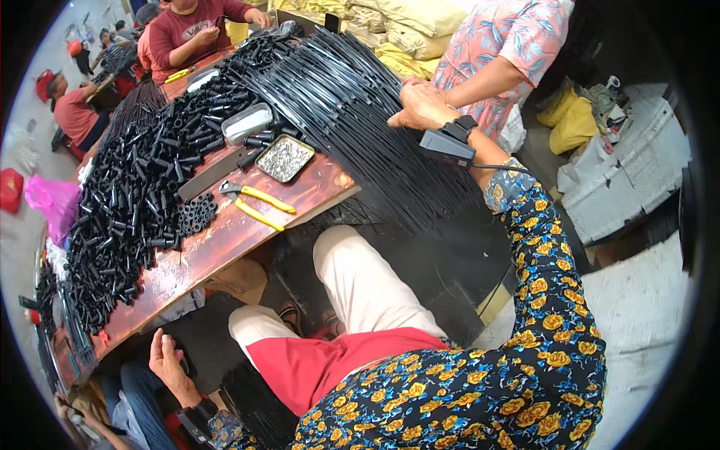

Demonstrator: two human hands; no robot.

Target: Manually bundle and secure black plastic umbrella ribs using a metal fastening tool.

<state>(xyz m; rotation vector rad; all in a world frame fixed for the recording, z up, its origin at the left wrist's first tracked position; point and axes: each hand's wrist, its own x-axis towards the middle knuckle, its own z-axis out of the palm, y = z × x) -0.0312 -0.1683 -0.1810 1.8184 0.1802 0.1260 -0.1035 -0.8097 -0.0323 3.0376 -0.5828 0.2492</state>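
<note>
Lettering [201, 28] on maroon shirt [177, 39]; right hand [426, 105] by rods [360, 124] (grip unclear), left hand [171, 369] unclenched.

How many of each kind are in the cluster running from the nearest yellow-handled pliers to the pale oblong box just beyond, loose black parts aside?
Yellow-handled pliers: 1
Long flat strip: 1
Square tin of silvery bits: 1
Pale oblong box: 1
Total: 4

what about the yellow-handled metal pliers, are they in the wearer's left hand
No, the yellow-handled metal pliers lie on the reddish-brown wooden table, apart from the left hand.
</note>
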